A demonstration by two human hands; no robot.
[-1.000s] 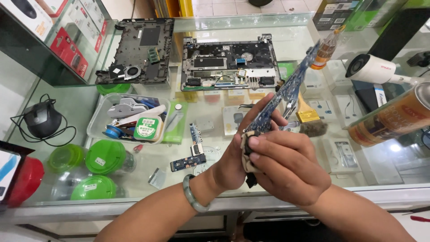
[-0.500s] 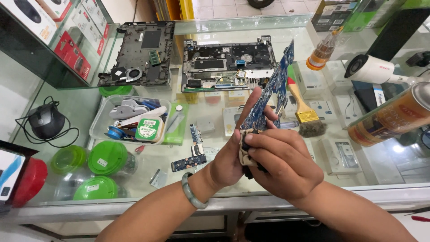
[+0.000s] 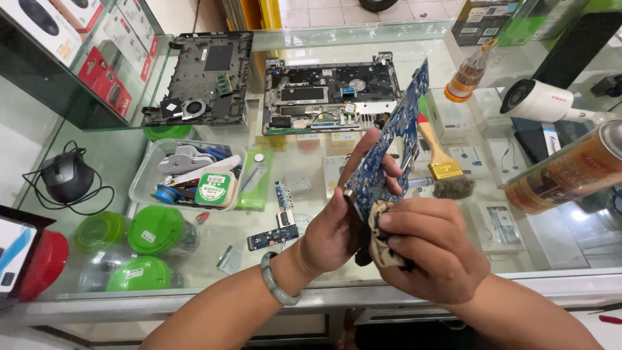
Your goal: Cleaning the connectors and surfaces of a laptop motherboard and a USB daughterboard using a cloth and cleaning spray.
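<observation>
Holding the blue board (image 3: 389, 152) upright over the glass bench (image 3: 304, 259), my left hand (image 3: 337, 227) grips its lower edge, fingers (image 3: 369, 146) wrapped up its back. My right hand (image 3: 431, 249) pinches a tan cloth (image 3: 383, 236) against the bottom corner. Beyond lie a brush (image 3: 440, 165), an opened laptop (image 3: 330, 97) and a tray (image 3: 146, 188) of tools.

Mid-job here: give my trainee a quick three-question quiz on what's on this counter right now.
1. True or false: the left hand holds the blue circuit board tilted on edge.
2. What does the right hand press against the board's lower end? A) brush B) cloth C) spray can
3. Which tool lies on the glass counter just right of the board?

Key: 1 true; 2 B, a tan cloth; 3 the yellow-handled brush.
</observation>
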